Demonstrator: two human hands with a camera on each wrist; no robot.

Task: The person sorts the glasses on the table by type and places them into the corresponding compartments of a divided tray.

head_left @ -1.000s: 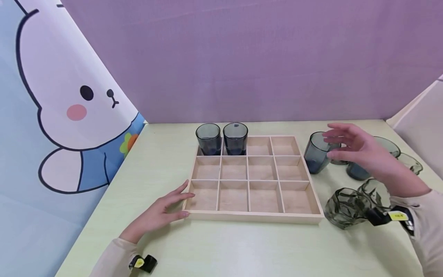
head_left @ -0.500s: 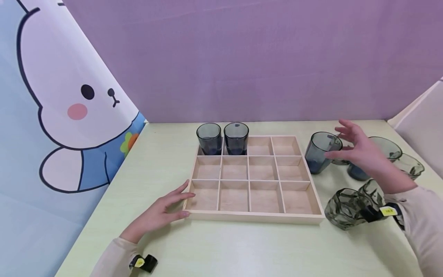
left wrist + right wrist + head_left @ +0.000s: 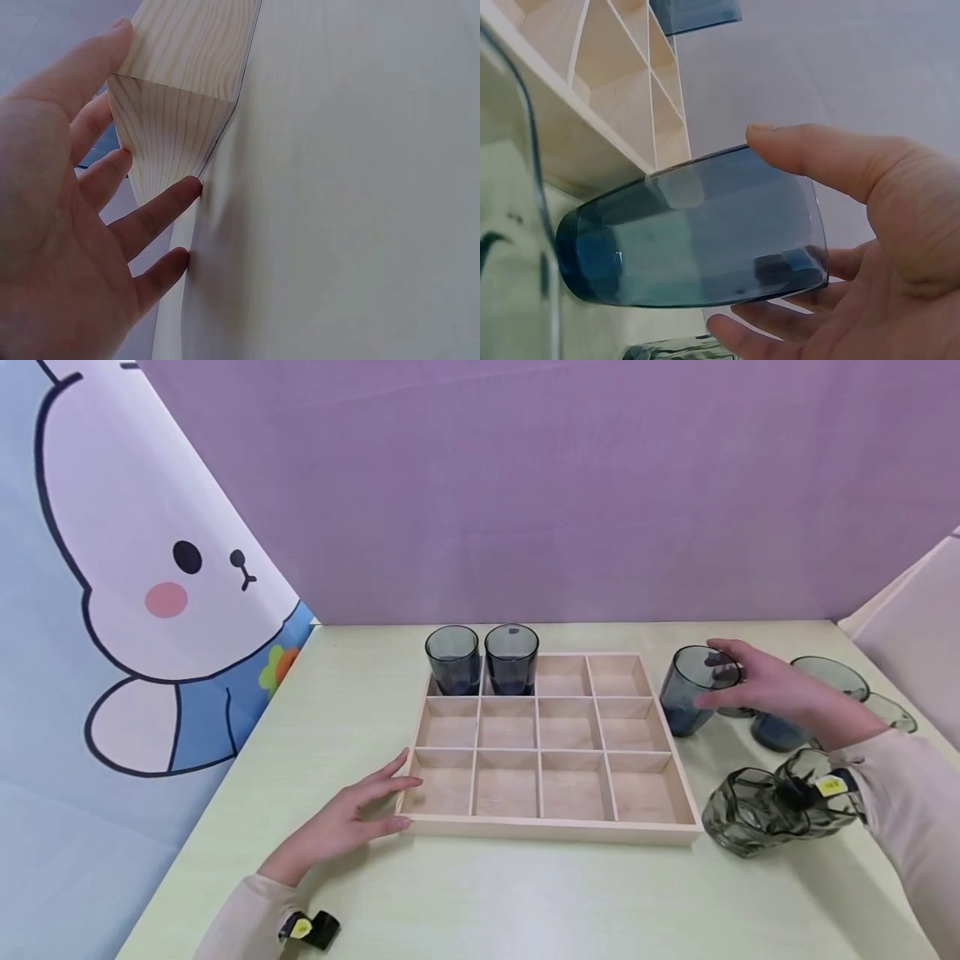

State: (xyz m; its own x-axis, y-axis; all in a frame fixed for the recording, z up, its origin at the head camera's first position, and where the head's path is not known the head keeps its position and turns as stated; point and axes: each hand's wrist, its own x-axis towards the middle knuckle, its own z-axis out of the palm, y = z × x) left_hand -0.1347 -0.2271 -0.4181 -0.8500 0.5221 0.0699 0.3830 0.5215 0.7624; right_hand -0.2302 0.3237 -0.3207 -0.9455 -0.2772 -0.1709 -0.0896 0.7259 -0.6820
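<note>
My right hand [image 3: 757,681] holds a smoky blue-grey drinking glass [image 3: 682,697] near its rim, beside the wooden tray's right edge. In the right wrist view, the thumb lies on one side of the glass [image 3: 697,232] and the fingers reach round the other. My left hand [image 3: 348,818] rests at the front left corner of the divided wooden tray [image 3: 551,828]. Its spread, fairly straight fingers touch the tray's wall [image 3: 169,112] in the left wrist view. Two similar glasses, one at the corner [image 3: 452,664] and one beside it [image 3: 512,662], stand upright in the back left compartments.
Right of the tray are wavy glass cups [image 3: 750,814], partly behind the right wrist. Farther back stand another blue-grey glass [image 3: 780,731] and a clear glass with a wavy rim [image 3: 892,714], partly hidden by the right arm. A purple cloth [image 3: 555,493] hangs behind the table.
My right hand first drew back slightly, then came down and forward, its thumb and fingers closing round the glass near the tray. The left hand and tray stayed put.
</note>
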